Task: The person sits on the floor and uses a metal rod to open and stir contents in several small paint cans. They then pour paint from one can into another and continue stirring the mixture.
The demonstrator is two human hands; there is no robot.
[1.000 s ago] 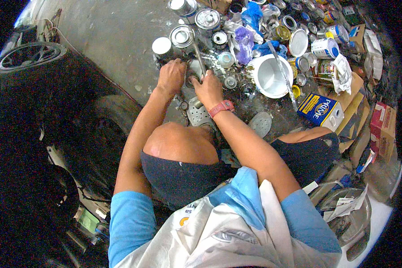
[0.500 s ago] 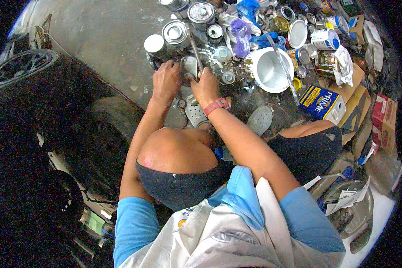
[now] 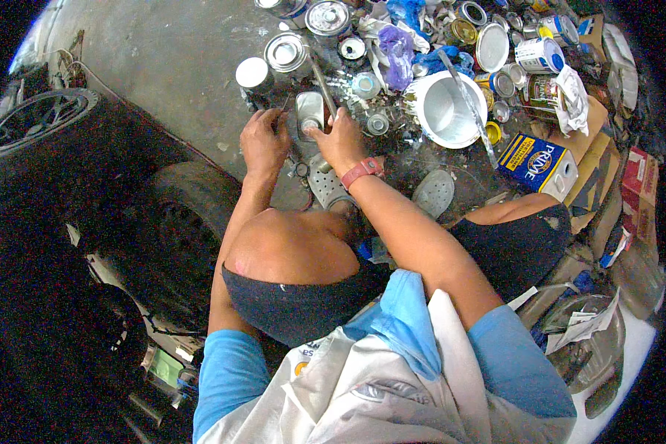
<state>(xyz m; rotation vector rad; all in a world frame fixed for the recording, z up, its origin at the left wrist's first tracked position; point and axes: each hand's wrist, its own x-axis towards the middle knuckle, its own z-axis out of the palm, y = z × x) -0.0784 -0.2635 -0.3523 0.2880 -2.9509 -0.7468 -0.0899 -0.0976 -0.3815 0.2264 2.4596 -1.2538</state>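
A small rectangular metal can (image 3: 310,106) with a round spout stands near my foot. My right hand (image 3: 339,140) is closed at its near right side, with the thumb at the spout. A long grey stick (image 3: 322,81) slants down to that hand's fingers; whether they grip it too is unclear. To the left of the can, my left hand (image 3: 265,142) is closed in a pinch, apart from the can. A thin dark piece sticks up by its fingertips, too small to name. A white-topped can (image 3: 254,74) and a round paint tin (image 3: 286,52) stand just beyond.
A white bucket (image 3: 449,111) with a paint-smeared stick across it stands to the right. Beside it are a blue and yellow can (image 3: 538,166), a cardboard box (image 3: 588,174), purple cloth (image 3: 396,55) and several tins. A wheel (image 3: 41,122) lies at left, near a dark tire (image 3: 181,207).
My left hand has moved left and slightly nearer, away from the metal can, uncovering more of it. My right hand keeps its place by the can.
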